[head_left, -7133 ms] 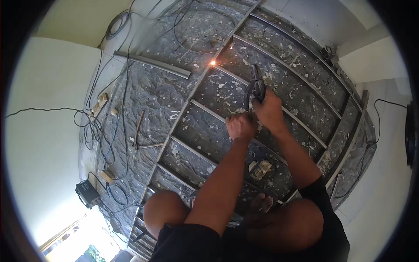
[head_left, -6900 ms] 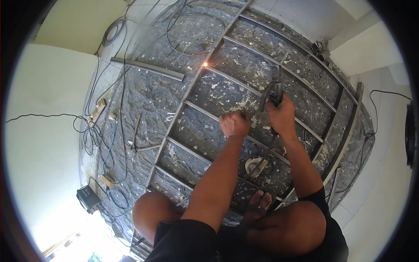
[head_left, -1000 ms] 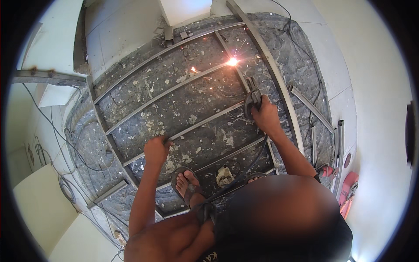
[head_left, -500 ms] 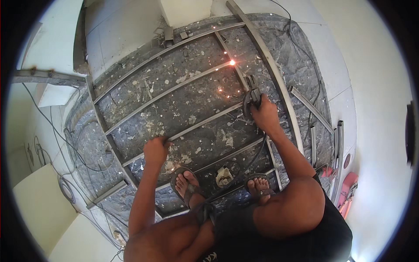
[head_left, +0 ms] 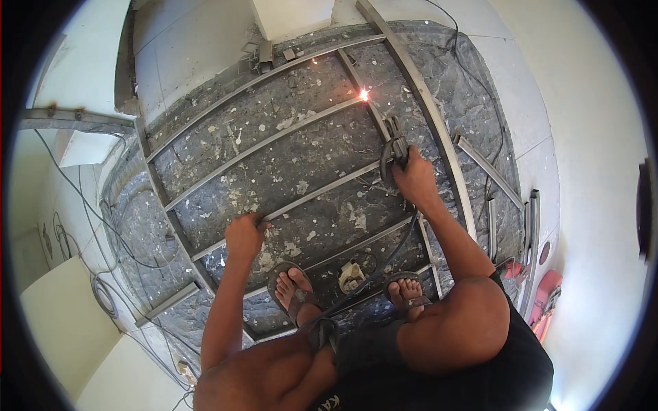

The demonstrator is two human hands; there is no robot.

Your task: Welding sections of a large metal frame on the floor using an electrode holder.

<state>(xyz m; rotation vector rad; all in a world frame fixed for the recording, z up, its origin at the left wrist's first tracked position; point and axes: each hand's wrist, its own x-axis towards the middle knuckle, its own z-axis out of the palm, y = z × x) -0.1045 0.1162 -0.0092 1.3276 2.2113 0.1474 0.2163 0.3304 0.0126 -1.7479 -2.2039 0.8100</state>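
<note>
A dark electrode holder [head_left: 395, 142] is grasped in the right hand [head_left: 416, 177], its jaws pointed away from the body. Just beyond that hand and to its left, a bright spark [head_left: 364, 95] is seen where two bars of a metal frame [head_left: 423, 99] meet; any rod between holder and spark cannot be made out. By the left hand [head_left: 245, 236], a crossbar [head_left: 322, 192] of the frame is clasped from above, the fingertips being hidden. The frame is laid on a grey, pale-flecked floor [head_left: 288, 171], spread around and beyond both hands. A cable [head_left: 391, 259] is trailed from below the right hand toward the legs, and a loose metal length [head_left: 490, 172] is seen to that hand's right. The frame is judged stiff and awkwardly wide, best held well away from the hot joint; the holder is judged light enough for one hand, best gripped by its handle, though tugged by its cable.
</note>
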